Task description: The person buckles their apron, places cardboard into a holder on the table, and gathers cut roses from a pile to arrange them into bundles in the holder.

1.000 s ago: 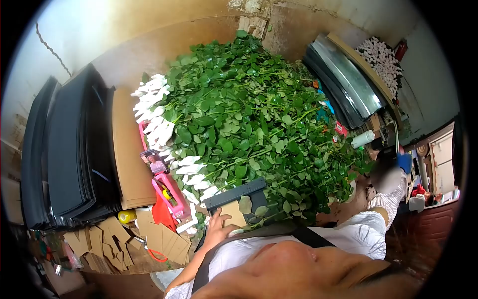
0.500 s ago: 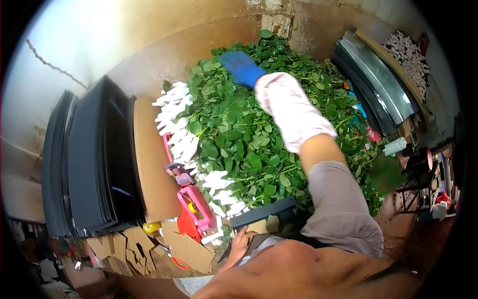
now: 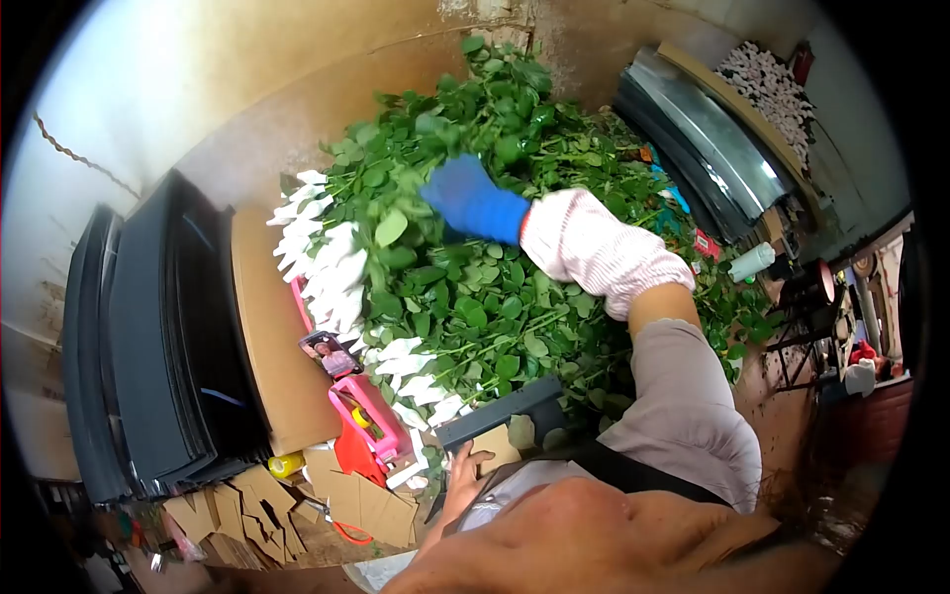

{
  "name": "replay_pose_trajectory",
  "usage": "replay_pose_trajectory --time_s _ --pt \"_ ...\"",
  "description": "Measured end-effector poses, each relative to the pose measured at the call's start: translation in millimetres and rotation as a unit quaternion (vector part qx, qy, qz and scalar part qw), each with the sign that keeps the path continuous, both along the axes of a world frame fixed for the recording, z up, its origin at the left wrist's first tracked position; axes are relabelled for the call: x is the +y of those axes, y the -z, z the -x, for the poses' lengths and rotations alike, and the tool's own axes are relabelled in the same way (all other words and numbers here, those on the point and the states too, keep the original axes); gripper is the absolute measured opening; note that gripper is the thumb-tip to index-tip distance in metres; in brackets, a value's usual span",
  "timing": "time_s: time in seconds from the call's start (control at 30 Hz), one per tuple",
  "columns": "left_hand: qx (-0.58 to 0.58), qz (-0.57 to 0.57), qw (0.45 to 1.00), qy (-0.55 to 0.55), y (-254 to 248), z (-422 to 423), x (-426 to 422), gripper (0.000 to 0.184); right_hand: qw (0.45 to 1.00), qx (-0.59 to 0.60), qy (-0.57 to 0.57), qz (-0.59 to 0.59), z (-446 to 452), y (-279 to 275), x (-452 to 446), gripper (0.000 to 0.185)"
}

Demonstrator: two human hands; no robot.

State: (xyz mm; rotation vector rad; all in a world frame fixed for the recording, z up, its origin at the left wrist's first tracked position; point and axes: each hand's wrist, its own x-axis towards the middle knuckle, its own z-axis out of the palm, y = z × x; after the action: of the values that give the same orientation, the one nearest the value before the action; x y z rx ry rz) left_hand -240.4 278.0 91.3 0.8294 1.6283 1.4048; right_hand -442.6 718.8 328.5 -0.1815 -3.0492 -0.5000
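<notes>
My right hand point(image 3: 470, 198), in a blue glove with a striped sleeve above it, is in the upper part of a large heap of leafy green stems point(image 3: 485, 287). Its fingers are curled among blurred leaves and it grips stems. White-wrapped flower heads point(image 3: 336, 282) line the heap's left side. My bare left hand point(image 3: 465, 477) rests at the near edge, fingers apart, against a piece of cardboard point(image 3: 495, 445) beside a dark grey board point(image 3: 500, 414).
Stacks of black sheets point(image 3: 163, 327) and a brown cardboard sheet point(image 3: 277, 337) stand at the left. Nearer are a pink tape dispenser point(image 3: 381, 421), a phone point(image 3: 330, 354), orange scissors point(image 3: 351, 533) and cardboard pieces point(image 3: 361, 500). Clear sheets point(image 3: 708, 134) lean at the back right.
My right hand came in from the right, reached the far side of the heap, then moved nearer, with leaves shifting around it. My left hand has stayed by the cardboard.
</notes>
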Motion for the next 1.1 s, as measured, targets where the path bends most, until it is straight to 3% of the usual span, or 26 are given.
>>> replay_pose_trajectory --time_s 0.1,0.13,0.23,0.27,0.37,0.4,0.43,0.5,0.6,0.67,0.7,0.8,0.9,0.97,1.0,1.07,1.1 --pt "0.082 -0.066 0.994 0.0 30 0 -2 0.019 0.998 -0.046 0.009 0.043 -58 -4 -41 0.012" --pt "0.091 -0.059 0.994 0.0 20 1 0 0.022 0.995 -0.076 0.026 0.057 -71 5 -55 0.014" --pt "0.226 0.017 0.974 0.006 -87 8 26 0.026 0.986 -0.14 0.065 0.069 -89 44 -63 0.029" --pt "0.219 0.034 0.975 0.018 -93 10 26 0.026 0.983 -0.156 0.075 0.067 -91 50 -64 0.036" --pt "0.254 0.039 0.965 0.055 -86 14 22 0.025 0.977 -0.187 -0.024 0.102 -98 23 -71 0.064" --pt "0.293 0.023 0.952 0.08 -79 18 18 0.025 0.973 -0.139 -0.088 0.16 -99 22 -60 0.074" --pt "0.332 0.005 0.937 0.108 -80 21 18 0.025 0.963 -0.121 -0.094 0.224 -93 4 -58 0.066" --pt "0.268 0.024 0.961 0.068 -93 17 22 0.024 0.941 -0.053 -0.07 0.328 -73 -10 -40 0.056" --pt "0.236 0.028 0.97 0.046 -97 15 24 0.024 0.978 0.135 -0.12 0.108 -50 5 6 0.045" --pt "0.276 0.022 0.959 0.067 -88 17 22 0.024 0.993 -0.085 0.011 0.078 -63 8 8 0.037" --pt "0.313 0.019 0.945 0.092 -78 20 18 0.025 0.976 -0.195 0.075 0.061 -74 7 2 0.034" --pt "0.346 0.019 0.932 0.111 -75 21 19 0.026 0.987 -0.129 0.097 0.014 -117 40 -33 0.019" --pt "0.345 0.023 0.932 0.106 -85 20 20 0.024 0.996 -0.078 0.027 0.03 -161 89 -32 0.013" --pt "0.334 0.037 0.937 0.098 -102 18 24 0.022 0.991 -0.126 0.008 0.045 -165 99 -10 0.013" --pt "0.334 0.034 0.936 0.103 -102 18 23 0.024 0.993 -0.107 0.02 0.049 -160 84 -8 0.016" --pt "0.334 0.02 0.936 0.108 -108 19 24 0.026 0.998 0.053 -0.001 0.016 -151 40 -15 0.018" --pt "0.333 0.017 0.936 0.109 -110 19 24 0.026 0.973 0.215 -0.084 0.012 -147 34 -6 0.037"
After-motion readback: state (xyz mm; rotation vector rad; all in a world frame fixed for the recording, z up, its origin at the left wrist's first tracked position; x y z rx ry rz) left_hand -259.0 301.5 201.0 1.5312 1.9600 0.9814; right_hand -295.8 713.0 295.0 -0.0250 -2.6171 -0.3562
